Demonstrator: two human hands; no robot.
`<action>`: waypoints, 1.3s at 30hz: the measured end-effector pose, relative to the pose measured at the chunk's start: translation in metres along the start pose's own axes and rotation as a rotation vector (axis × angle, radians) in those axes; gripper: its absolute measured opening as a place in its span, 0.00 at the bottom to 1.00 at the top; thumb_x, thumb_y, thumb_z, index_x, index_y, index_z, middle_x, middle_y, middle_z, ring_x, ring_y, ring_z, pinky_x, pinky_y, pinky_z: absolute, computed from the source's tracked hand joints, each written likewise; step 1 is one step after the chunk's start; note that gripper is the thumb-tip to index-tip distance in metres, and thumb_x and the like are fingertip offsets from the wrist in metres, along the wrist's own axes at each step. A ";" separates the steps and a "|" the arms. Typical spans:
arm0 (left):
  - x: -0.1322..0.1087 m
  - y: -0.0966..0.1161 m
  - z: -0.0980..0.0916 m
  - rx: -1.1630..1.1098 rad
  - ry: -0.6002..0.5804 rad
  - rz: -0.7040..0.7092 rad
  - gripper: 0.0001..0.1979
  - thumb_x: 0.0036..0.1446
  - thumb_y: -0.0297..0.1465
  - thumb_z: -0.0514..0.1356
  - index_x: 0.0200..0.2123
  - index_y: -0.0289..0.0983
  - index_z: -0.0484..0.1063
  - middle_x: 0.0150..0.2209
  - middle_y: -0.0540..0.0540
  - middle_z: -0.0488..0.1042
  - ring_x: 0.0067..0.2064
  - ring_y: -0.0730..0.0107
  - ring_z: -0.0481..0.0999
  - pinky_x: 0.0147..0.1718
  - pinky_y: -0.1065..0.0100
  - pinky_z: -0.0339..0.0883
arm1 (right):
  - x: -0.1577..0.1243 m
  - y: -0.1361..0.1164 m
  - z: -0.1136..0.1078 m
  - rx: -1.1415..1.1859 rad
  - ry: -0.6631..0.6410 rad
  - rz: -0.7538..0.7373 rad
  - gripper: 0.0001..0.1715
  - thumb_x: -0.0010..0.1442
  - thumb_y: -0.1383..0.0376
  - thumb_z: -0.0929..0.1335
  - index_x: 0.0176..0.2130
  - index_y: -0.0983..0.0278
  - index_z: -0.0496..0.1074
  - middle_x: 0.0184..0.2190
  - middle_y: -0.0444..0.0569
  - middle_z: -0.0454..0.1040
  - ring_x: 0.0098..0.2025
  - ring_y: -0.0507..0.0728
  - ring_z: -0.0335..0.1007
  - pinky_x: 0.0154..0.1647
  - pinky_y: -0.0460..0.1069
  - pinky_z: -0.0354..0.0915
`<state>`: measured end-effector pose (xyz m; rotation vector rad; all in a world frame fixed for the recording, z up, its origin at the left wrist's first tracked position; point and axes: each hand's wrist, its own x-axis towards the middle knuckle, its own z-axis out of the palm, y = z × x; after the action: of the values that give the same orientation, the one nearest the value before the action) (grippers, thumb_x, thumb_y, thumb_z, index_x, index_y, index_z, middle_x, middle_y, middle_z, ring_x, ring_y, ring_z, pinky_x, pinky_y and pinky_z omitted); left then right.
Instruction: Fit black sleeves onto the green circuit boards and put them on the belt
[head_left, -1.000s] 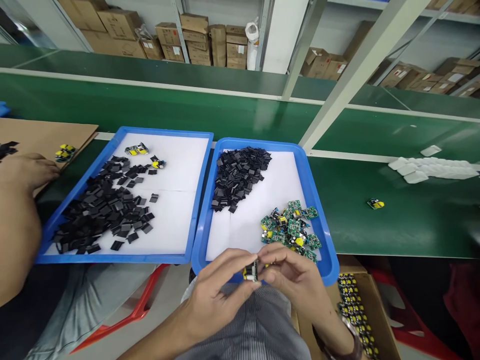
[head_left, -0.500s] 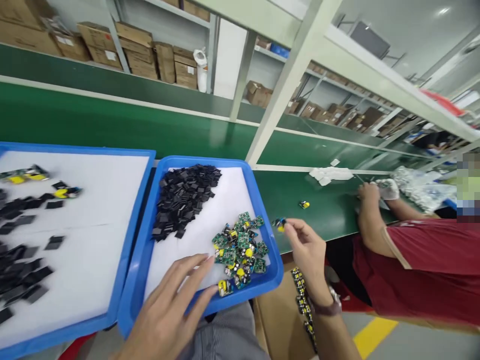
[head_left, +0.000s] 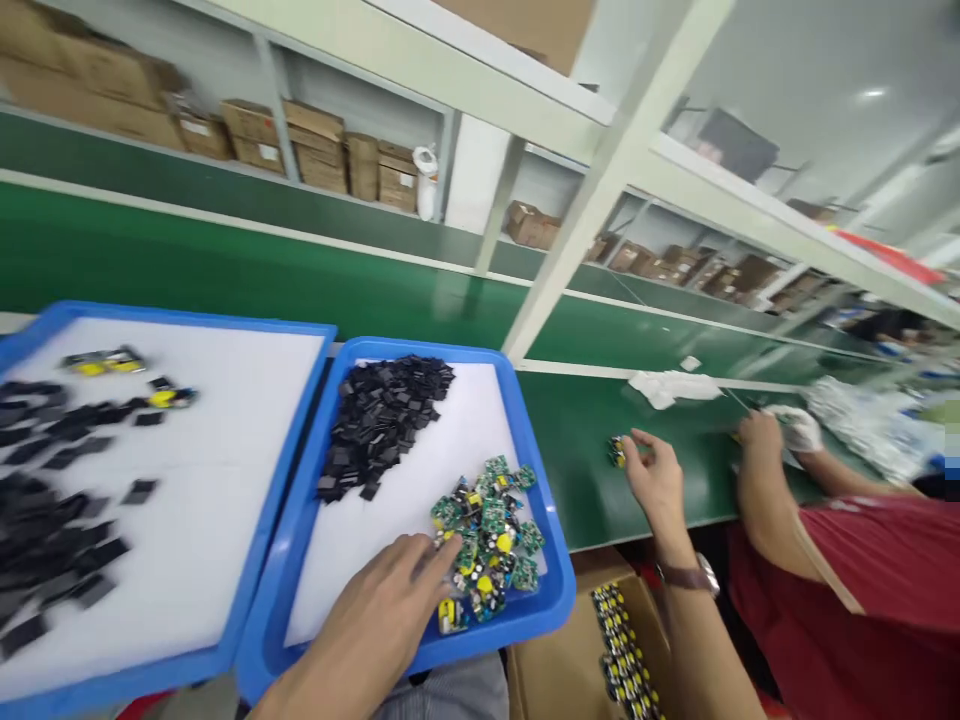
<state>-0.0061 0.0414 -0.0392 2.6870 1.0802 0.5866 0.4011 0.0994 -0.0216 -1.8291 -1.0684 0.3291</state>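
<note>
My left hand [head_left: 382, 610] reaches over the near edge of a blue tray [head_left: 559, 585], fingers stretched out and touching a heap of small green circuit boards [head_left: 495, 515] with yellow and black parts. Nothing shows clearly in its grasp. Over the green bench to the right, my right hand [head_left: 658, 485], with a watch on the wrist, pinches a small circuit board [head_left: 616, 452] at the bench surface. Whether a second board lies against it I cannot tell. Many black rectangular pieces [head_left: 386, 415] are heaped at the back left of the same tray.
Another blue tray [head_left: 292, 470] on the left carries black pieces and a few boards. Below my right forearm, an open cardboard box [head_left: 555, 650] holds rows of boards [head_left: 622, 650]. A co-worker in a red shirt [head_left: 885, 560] works at the right. A slanted pale post [head_left: 574, 250] rises behind the tray.
My right hand has moved right and away from me with the circuit board, to where a lone board lay on the bench. My left hand has moved further into the heap. The view has shifted.
</note>
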 end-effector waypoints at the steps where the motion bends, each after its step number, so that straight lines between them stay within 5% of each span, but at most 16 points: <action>1: 0.001 0.004 -0.003 -0.034 -0.059 -0.026 0.20 0.71 0.28 0.58 0.64 0.39 0.67 0.45 0.41 0.80 0.44 0.52 0.82 0.43 0.55 0.79 | -0.008 -0.013 0.008 0.013 -0.059 -0.060 0.25 0.66 0.51 0.72 0.51 0.68 0.76 0.40 0.57 0.79 0.36 0.61 0.76 0.40 0.58 0.75; 5: 0.005 0.017 -0.012 -0.060 -0.119 -0.134 0.15 0.68 0.22 0.58 0.56 0.36 0.70 0.45 0.41 0.79 0.43 0.52 0.79 0.43 0.54 0.75 | -0.049 -0.076 0.057 0.082 -0.486 -0.359 0.13 0.64 0.54 0.74 0.44 0.60 0.82 0.44 0.53 0.81 0.45 0.63 0.79 0.50 0.57 0.75; 10: 0.005 0.027 -0.025 -0.023 -0.207 -0.136 0.09 0.64 0.17 0.57 0.38 0.36 0.72 0.37 0.44 0.77 0.39 0.55 0.76 0.39 0.58 0.71 | -0.086 -0.152 0.126 -0.093 -0.982 -0.951 0.13 0.72 0.66 0.67 0.53 0.59 0.78 0.49 0.53 0.80 0.52 0.63 0.77 0.55 0.58 0.73; 13: -0.001 0.032 -0.026 -0.074 -0.191 -0.071 0.06 0.69 0.24 0.60 0.36 0.37 0.73 0.35 0.47 0.77 0.38 0.58 0.77 0.38 0.60 0.69 | -0.100 -0.175 0.160 -0.283 -1.071 -1.069 0.08 0.70 0.67 0.70 0.47 0.61 0.80 0.43 0.52 0.79 0.44 0.62 0.78 0.45 0.53 0.74; 19: -0.010 0.034 -0.011 -0.121 -0.134 -0.071 0.11 0.64 0.37 0.69 0.35 0.36 0.75 0.34 0.47 0.79 0.39 0.58 0.78 0.39 0.60 0.69 | -0.124 -0.184 0.192 -0.368 -1.022 -0.998 0.08 0.65 0.72 0.71 0.33 0.65 0.76 0.33 0.49 0.76 0.30 0.57 0.73 0.30 0.49 0.64; 23: -0.009 0.033 -0.010 -0.181 -0.164 -0.098 0.10 0.64 0.36 0.69 0.36 0.36 0.74 0.36 0.46 0.79 0.40 0.56 0.78 0.39 0.58 0.72 | -0.123 -0.182 0.187 -0.322 -1.032 -0.936 0.11 0.63 0.76 0.68 0.32 0.62 0.73 0.32 0.46 0.77 0.30 0.56 0.74 0.31 0.49 0.65; 27: -0.012 0.030 -0.023 -0.233 -0.193 -0.145 0.03 0.69 0.28 0.61 0.43 0.35 0.74 0.41 0.43 0.79 0.42 0.54 0.78 0.41 0.57 0.74 | -0.111 -0.178 0.157 -0.179 -0.978 -0.851 0.12 0.66 0.76 0.66 0.44 0.62 0.75 0.37 0.47 0.80 0.38 0.57 0.77 0.41 0.51 0.72; 31: -0.015 0.023 -0.033 -0.246 -0.244 -0.151 0.18 0.64 0.14 0.55 0.52 0.36 0.72 0.47 0.42 0.77 0.47 0.55 0.78 0.47 0.55 0.76 | -0.104 -0.167 0.110 0.101 -0.831 -0.816 0.15 0.68 0.75 0.66 0.49 0.60 0.77 0.41 0.50 0.77 0.42 0.57 0.76 0.44 0.53 0.72; 35: -0.014 0.020 -0.034 -0.285 -0.249 -0.151 0.18 0.67 0.19 0.56 0.56 0.39 0.72 0.48 0.42 0.77 0.49 0.51 0.77 0.49 0.49 0.75 | -0.116 -0.145 0.068 0.161 -0.729 -0.751 0.18 0.69 0.76 0.66 0.51 0.59 0.78 0.42 0.51 0.75 0.43 0.57 0.75 0.41 0.53 0.71; 39: -0.013 0.016 -0.038 -0.529 -0.169 -0.304 0.12 0.70 0.24 0.57 0.54 0.42 0.73 0.48 0.44 0.76 0.50 0.56 0.78 0.51 0.54 0.74 | -0.148 -0.123 0.042 0.271 -0.610 -0.628 0.22 0.68 0.79 0.67 0.52 0.58 0.78 0.36 0.48 0.75 0.38 0.55 0.73 0.36 0.51 0.69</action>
<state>-0.0210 0.0225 -0.0031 2.0340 1.0760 0.4924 0.2242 0.0284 0.0277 -1.0858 -1.8449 0.6304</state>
